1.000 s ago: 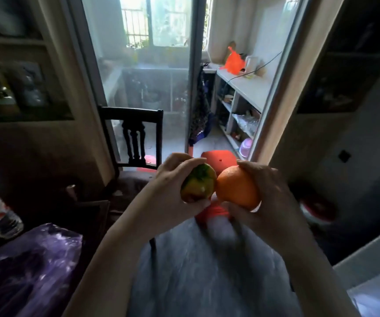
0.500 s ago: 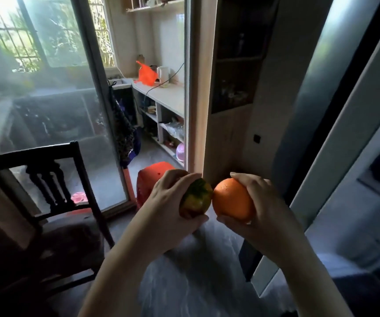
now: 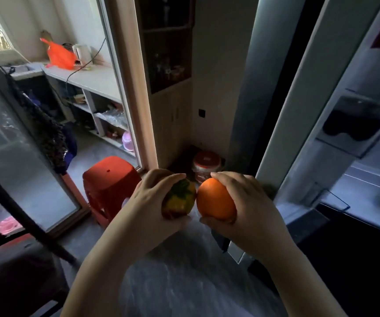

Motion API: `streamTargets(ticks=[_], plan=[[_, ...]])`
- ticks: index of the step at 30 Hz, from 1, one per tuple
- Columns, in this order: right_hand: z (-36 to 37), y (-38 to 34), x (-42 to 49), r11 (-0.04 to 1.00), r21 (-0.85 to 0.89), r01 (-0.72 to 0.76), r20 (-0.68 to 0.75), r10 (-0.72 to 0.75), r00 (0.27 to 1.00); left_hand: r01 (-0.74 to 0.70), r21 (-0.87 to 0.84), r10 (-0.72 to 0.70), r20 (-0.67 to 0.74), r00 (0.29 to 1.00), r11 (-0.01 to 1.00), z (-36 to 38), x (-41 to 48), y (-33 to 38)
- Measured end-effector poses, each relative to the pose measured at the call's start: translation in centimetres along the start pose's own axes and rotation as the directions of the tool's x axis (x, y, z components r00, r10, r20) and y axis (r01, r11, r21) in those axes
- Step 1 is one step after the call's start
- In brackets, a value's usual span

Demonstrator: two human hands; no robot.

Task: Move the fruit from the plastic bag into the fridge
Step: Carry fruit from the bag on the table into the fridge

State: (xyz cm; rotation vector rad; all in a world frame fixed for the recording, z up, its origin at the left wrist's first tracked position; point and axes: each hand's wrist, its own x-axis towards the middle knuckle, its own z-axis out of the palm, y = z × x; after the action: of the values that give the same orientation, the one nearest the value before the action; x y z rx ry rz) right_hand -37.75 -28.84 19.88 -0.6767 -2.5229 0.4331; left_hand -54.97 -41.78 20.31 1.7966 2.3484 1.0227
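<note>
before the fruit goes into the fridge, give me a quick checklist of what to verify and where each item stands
1. Left hand has a firm hold on the green, yellow and red mottled fruit: ok, fingers wrap over its top.
2. Right hand has a firm hold on the round orange fruit: ok, cupped from the side and below.
3. The two fruits are clear of each other: cannot tell, they sit very close or touching.
4. White fridge door is open: ok, its inner shelf shows.
5. Free space on a fridge shelf: cannot tell, the view there is blurred and partial.
6. A hand is free to steady anything: not ok, both are full.
</note>
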Motion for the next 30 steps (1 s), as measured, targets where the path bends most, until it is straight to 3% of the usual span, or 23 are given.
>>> streamTargets(ticks=[5,13,23,30], plan=[[-1.8,0.5,-1.7,1.000,0.009,0.006,-0.014,-0.006,1.000,-0.013,-0.013,0.013,0.029,0.999,1.000,-0.4,-0.4,2.1],[-7.9,4.4,-7.3,0.988,-0.115,0.105,0.034,-0.101,0.994,-0.046,0.063,0.041,0.077,0.996,0.997,2.3,-1.5,10.7],[-18.4,14.5,-17.9,0.985,-0.165,-0.051,-0.135,0.029,0.990,-0.186,-0.019,0.187,0.115,0.976,0.982,11.5,-0.3,26.0],[-25.9,21.2,-26.9,0.944,-0.230,-0.237,-0.281,0.168,0.945,-0.326,-0.196,0.364,0.211,0.907,0.925,20.0,2.0,36.7]])
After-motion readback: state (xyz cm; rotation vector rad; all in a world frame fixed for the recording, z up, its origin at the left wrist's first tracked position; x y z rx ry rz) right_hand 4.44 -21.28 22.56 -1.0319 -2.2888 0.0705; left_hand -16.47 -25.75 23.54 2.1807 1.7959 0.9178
